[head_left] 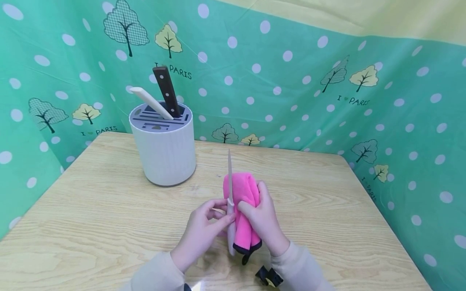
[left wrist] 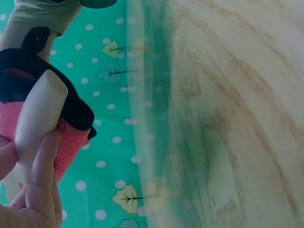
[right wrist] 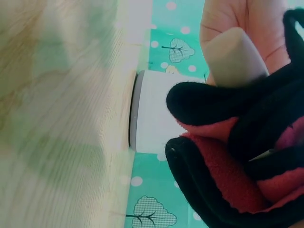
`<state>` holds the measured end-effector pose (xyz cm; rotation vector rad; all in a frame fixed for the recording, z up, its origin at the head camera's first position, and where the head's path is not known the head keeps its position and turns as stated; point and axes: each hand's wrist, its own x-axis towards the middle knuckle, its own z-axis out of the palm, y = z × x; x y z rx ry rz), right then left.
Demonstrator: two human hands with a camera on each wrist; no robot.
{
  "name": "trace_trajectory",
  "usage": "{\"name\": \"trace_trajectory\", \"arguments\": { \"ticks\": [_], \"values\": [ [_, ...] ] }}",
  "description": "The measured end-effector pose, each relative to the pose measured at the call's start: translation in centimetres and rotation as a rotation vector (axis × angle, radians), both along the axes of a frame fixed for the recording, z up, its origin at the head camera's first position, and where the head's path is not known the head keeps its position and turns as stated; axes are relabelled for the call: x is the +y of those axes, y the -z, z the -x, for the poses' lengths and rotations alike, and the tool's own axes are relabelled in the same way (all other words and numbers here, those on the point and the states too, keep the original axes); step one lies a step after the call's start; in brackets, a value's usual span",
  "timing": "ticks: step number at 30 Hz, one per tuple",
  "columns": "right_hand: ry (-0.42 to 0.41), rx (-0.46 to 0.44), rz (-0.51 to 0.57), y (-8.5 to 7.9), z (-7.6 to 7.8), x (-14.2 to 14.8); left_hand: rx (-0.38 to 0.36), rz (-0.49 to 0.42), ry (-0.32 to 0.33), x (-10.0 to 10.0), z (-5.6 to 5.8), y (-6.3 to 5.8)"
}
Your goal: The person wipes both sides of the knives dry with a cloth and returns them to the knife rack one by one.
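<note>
A knife (head_left: pixel 230 182) with a pale handle points blade-up and away from me in the head view. My left hand (head_left: pixel 204 227) pinches it by the handle between thumb and fingers; the handle's rounded end (left wrist: pixel 45 102) shows large in the left wrist view. Just right of the knife, a folded pink cloth (head_left: pixel 243 186) with black edging and a small loop is gripped by my right hand (head_left: pixel 265 216), thumb on top. The cloth lies against the blade and handle side. In the right wrist view, the cloth's black trim (right wrist: pixel 199 102) covers most of the right hand.
A white round knife block (head_left: pixel 167 155) stands at the back left of the wooden table (head_left: pixel 309 202), with a dark-handled knife (head_left: pixel 166 91) and a white-handled one (head_left: pixel 151 102) in its slots. A green dotted curtain (head_left: pixel 255 93) hangs behind the table and along both sides.
</note>
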<state>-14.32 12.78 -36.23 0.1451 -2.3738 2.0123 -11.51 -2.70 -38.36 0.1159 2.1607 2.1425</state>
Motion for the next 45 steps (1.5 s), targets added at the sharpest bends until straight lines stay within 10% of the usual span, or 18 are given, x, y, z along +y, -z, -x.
{"name": "trace_trajectory", "arguments": {
  "ticks": [45],
  "values": [
    [-0.100,-0.056,-0.117,0.6,-1.5,-0.2,0.011,-0.021,-0.099,-1.1,0.6,-1.0]
  ]
}}
